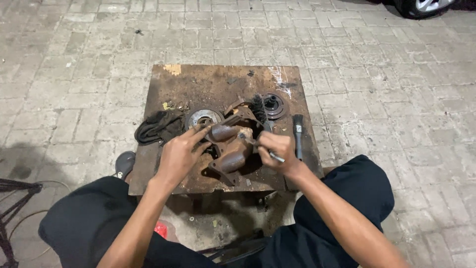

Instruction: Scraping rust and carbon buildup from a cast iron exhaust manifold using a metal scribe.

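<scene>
Tool tip (pixel 244 137) hidden — right hand (pixel 278 151) covers it against rusty casting (pixel 232 149).

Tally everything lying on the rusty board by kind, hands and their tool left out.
Rusty cast metal parts: 1, steadied by the left hand while the right hand works a thin tool on it
Round disc parts: 2
Brushes: 2
Dark rags: 1
Total: 6

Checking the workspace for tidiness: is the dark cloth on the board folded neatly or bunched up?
Bunched up. The dark cloth lies in a crumpled heap at the left edge of the rusty board, beside the left hand.
</scene>
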